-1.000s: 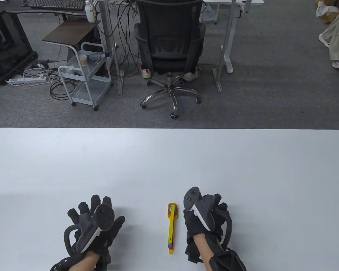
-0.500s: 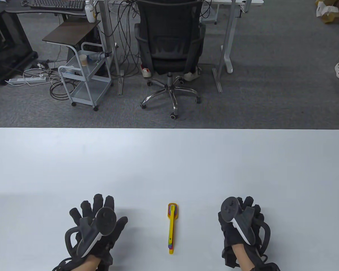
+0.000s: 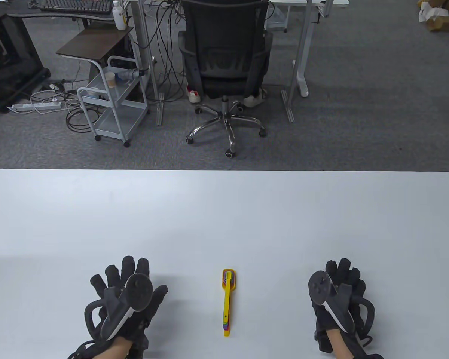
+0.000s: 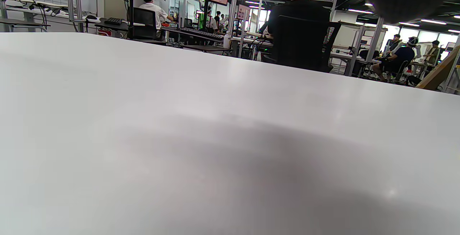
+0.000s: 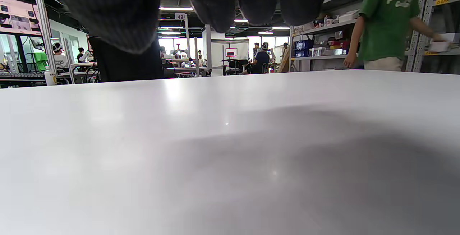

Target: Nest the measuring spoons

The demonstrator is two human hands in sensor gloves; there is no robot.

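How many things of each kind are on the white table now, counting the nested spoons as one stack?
Stack of nested measuring spoons: 1
Gloved hands, the left hand and the right hand, neither holding anything: 2
Total: 3

I can't count the nested spoons (image 3: 227,301); both wrist views crop my fingertips (image 5: 107,15) at the top edge.
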